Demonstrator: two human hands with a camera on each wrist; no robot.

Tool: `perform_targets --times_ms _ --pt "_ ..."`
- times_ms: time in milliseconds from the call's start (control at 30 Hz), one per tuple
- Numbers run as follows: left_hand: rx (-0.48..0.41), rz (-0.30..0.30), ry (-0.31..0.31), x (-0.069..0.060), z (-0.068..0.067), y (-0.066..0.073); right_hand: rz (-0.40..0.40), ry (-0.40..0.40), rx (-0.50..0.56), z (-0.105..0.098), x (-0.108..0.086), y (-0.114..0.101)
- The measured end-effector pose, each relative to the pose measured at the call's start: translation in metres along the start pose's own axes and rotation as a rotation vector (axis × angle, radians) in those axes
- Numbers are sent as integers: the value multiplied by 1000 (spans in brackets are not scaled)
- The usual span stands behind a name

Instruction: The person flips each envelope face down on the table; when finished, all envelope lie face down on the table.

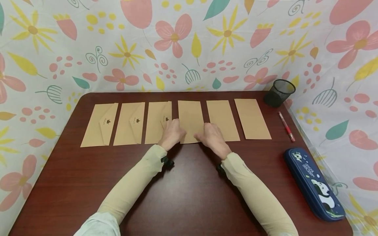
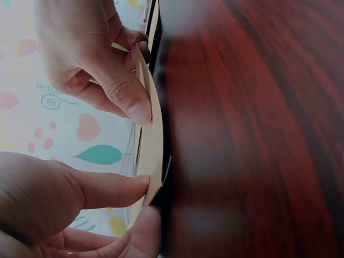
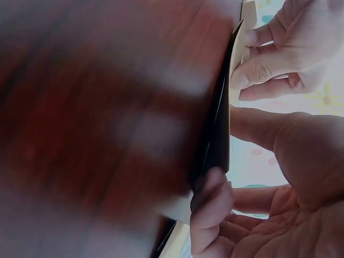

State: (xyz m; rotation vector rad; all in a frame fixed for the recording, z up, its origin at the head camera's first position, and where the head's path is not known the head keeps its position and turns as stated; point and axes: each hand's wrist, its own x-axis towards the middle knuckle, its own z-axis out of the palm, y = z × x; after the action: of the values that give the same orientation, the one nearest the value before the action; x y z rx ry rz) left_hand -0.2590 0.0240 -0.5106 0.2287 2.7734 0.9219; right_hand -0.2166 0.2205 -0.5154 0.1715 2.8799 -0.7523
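1. Envelope [image 1: 190, 114], fourth from left: lies between your hands, far of the fingertips [image 2: 141, 112]; long axis near to far.
2. Your left hand [image 1: 172, 134] and right hand [image 1: 213, 137], about equally near, pinch its near edge.
3. Counted: six envelopes [image 1: 222, 118], three crown-printed; right, one cup [image 1: 276, 97], one pen [image 1: 286, 127], one case [image 1: 313, 185].

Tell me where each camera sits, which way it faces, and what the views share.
Head: worn on the head, facing forward and down over the table; the left hand, right hand and both sleeved forearms show.
Left wrist: worn there, looking low across the table, picture turned sideways; left hand nearest, right hand beyond.
Right wrist: likewise, turned the opposite way; right hand nearest, left hand beyond.
Shared: both wrist views show the two hands holding one brown envelope.
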Motion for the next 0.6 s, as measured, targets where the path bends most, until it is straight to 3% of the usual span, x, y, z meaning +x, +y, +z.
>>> perform_targets --times_ms 600 --pt "87 24 7 1 2 6 -56 5 -94 4 5 0"
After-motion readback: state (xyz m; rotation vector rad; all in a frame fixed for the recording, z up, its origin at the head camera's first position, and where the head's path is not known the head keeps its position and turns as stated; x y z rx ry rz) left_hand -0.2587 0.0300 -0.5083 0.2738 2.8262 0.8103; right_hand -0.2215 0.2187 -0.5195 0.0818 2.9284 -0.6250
